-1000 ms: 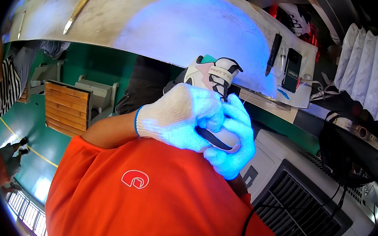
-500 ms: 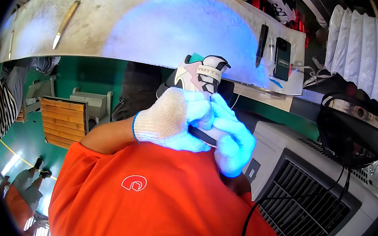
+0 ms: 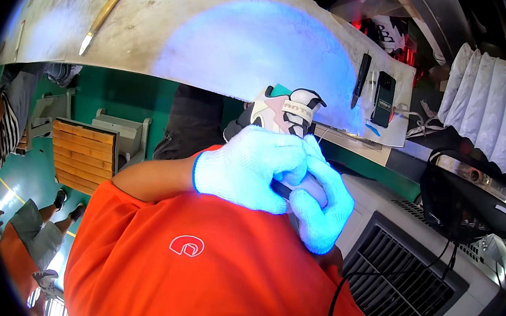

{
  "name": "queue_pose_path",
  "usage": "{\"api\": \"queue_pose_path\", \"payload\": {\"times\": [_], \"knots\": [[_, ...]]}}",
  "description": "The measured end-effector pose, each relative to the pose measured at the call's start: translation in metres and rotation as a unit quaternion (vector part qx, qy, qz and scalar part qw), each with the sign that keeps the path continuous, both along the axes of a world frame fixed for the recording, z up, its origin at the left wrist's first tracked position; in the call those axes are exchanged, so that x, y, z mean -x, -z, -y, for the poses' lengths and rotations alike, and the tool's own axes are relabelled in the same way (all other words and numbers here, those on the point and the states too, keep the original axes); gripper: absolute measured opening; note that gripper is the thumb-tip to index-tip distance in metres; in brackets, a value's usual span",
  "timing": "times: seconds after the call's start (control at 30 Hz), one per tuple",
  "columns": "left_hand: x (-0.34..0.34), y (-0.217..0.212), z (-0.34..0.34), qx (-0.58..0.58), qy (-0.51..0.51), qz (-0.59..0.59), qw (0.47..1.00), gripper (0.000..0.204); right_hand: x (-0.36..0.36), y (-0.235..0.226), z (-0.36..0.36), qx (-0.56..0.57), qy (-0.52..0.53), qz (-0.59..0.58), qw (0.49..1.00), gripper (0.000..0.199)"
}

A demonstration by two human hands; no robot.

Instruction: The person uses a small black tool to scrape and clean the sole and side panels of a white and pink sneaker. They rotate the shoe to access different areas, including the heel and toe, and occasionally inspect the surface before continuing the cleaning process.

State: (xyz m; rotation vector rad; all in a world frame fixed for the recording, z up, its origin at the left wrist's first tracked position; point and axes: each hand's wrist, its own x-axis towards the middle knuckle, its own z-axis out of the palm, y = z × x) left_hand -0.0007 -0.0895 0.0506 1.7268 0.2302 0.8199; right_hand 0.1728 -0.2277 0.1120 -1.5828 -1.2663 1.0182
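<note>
Both gloved hands are drawing in closer around the shoe, against the orange shirt.

Since the earlier frames the left hand (image 3: 249, 167) in its white knitted glove is wrapping further over the white, black and teal sports shoe (image 3: 287, 110), fingers curled shut across it, while the right hand (image 3: 321, 209) is cupping it from below, fingers closed round what may be a dark tool, though that is hard to tell. Behind them the pale curved table (image 3: 215, 40) is carrying a wooden-handled knife (image 3: 101, 19).
</note>
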Motion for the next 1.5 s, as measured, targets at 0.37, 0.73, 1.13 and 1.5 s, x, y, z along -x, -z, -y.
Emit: {"api": "queue_pose_path", "payload": {"times": [0.37,0.73,1.13,1.5], "knots": [[0.029,0.009,-0.018,0.121,0.058,0.013,0.991,0.042,0.005,-0.008,-0.04,-0.099,-0.138,0.133,0.976,0.077],[0.047,0.053,0.016,0.135,-0.122,-0.133,0.974,0.062,-0.001,-0.001,-0.048,-0.122,-0.086,0.082,0.985,0.071],[0.009,0.029,-0.036,-0.068,-0.056,0.085,0.992,0.033,-0.02,0.01,-0.051,-0.202,-0.112,0.181,0.956,0.046],[-0.061,-0.006,-0.05,-0.056,0.041,-0.194,0.978,0.049,-0.102,0.091,-0.058,-0.265,-0.194,-0.068,0.942,0.036]]}}
